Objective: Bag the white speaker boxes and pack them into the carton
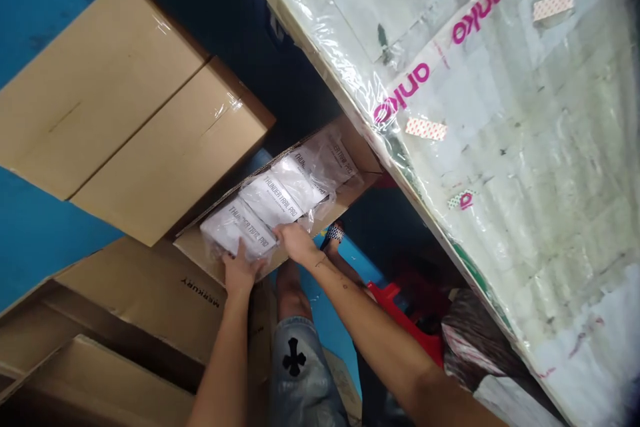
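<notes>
An open cardboard carton [367, 188] holds several white boxes in clear plastic wrap, printed "THUNDER TRAIL PRO". The nearest white box [235, 223] lies at the carton's lower-left end. My left hand [240, 271] grips the near side of this box, with fingers over its wrapped edge. At the box's right corner, my right hand [297, 243] is closed on the edge, and some of its fingertips are hidden. Beside it lies another white box [277, 197], with more behind towards the far end.
Two closed cardboard boxes [145, 140] stand at the upper left. Below them are open cartons [135, 300], one marked "MERKURY". A large plastic-wrapped stack [490, 147] with "anko" tape fills the right side. A red plastic object [400, 310] lies near my right forearm, above blue floor.
</notes>
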A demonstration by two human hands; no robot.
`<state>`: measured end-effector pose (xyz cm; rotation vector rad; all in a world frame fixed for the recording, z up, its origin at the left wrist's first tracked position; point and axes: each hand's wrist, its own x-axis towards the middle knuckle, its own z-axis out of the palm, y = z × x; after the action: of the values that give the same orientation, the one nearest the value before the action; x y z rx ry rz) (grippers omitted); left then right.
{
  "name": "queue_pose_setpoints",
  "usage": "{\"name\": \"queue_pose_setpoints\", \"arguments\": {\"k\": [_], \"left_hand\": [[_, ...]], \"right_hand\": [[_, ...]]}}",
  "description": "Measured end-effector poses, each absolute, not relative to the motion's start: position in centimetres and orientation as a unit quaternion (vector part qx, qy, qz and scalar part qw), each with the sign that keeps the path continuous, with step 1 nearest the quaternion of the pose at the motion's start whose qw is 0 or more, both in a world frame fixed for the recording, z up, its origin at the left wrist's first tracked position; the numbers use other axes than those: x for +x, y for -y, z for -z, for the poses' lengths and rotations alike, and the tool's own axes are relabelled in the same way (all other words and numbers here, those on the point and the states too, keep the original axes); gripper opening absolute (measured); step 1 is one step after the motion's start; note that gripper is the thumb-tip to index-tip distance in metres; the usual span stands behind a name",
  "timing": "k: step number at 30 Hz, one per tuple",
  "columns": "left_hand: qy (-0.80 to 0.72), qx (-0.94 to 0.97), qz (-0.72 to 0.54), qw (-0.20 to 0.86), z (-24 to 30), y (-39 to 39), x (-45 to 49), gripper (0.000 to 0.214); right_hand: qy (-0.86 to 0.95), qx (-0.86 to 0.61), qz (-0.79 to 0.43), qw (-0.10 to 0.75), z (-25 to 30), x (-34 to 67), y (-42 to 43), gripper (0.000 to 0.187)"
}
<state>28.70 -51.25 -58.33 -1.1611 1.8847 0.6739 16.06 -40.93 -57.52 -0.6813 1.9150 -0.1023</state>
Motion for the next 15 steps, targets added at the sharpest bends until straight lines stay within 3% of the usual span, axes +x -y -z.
{"name": "queue_pose_setpoints", "arguments": {"k": [3,7,11,13,15], "left_hand": [[-0.734,-0.451,-0.25,0.442,62.6,53.2,28.3,0.052],[-0.729,-0.437,-0.256,0.461,63.8,55.5,27.0,0.047],[-0.764,-0.425,-0.299,0.383,56.7,56.9,27.3,0.061],[-0.761,-0.459,-0.353,0.294,51.6,56.6,27.9,0.061],[-0.726,-0.474,-0.41,0.284,47.2,55.6,28.1,0.052]], "right_hand": [[-0.784,-0.312,0.052,0.535,57.0,17.9,41.9,0.036],[-0.788,-0.324,0.058,0.52,54.3,20.3,42.6,0.031],[-0.807,-0.323,0.179,0.461,46.8,21.5,39.6,0.03],[-0.791,-0.299,0.225,0.485,42.0,21.9,36.0,0.027],[-0.78,-0.264,0.222,0.523,37.6,22.1,31.5,0.026]]}}
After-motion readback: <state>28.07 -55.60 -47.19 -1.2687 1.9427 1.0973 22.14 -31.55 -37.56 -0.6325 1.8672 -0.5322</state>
